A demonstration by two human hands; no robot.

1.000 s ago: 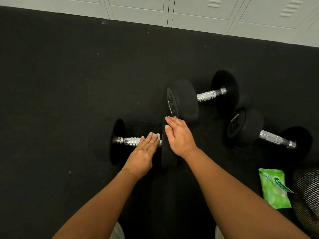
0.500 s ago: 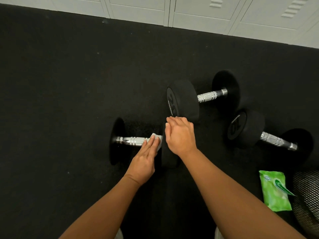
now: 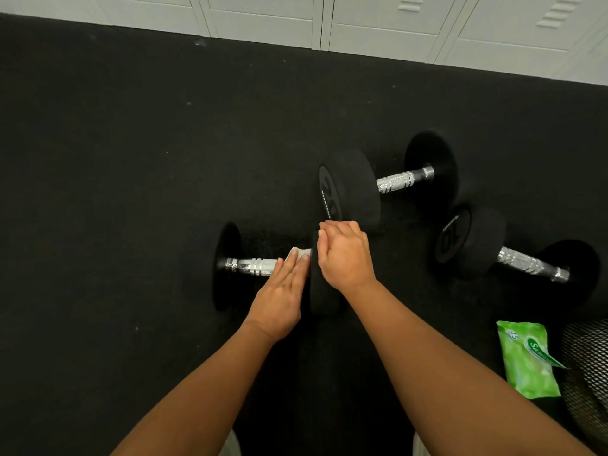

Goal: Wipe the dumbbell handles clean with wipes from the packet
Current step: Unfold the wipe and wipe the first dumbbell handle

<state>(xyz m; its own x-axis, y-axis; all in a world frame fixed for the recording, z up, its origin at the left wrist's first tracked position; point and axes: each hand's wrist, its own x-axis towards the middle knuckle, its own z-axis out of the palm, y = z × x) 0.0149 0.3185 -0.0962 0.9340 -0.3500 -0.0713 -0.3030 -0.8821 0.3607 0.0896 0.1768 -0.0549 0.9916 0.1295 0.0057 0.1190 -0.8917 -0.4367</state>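
hands of a person crouched over a black floor point(image 3: 131, 166) meet at the near dumbbell point(image 3: 325, 299), which lies on its side in the middle of the frame. the left hand point(image 3: 279, 301) reaches in from below with its fingers point(image 3: 294, 269) straight and held close together, pressing a white wipe point(image 3: 296, 253) flat against the right end of the chrome handle point(image 3: 253, 266), hard up against the inner face of the right weight head; the rest of the handle shows bare out to the left head. the right hand point(image 3: 345, 256) sits on top of that right head, fingers curled over its far rim in a steadying grip, thumb alongside. a second dumbbell point(image 3: 353, 189) lies just beyond the right hand, and a third dumbbell point(image 3: 472, 241) rests farther right, both with handles uncovered and angled away to the right. the green packet point(image 3: 526, 363) of wipes lies flat on the floor at lower right, well apart from both hands, its label flap turned out toward a black mesh basket point(image 3: 589, 383) just beside it at the frame's edge. pale lockers point(image 3: 394, 24) line the top of the picture.
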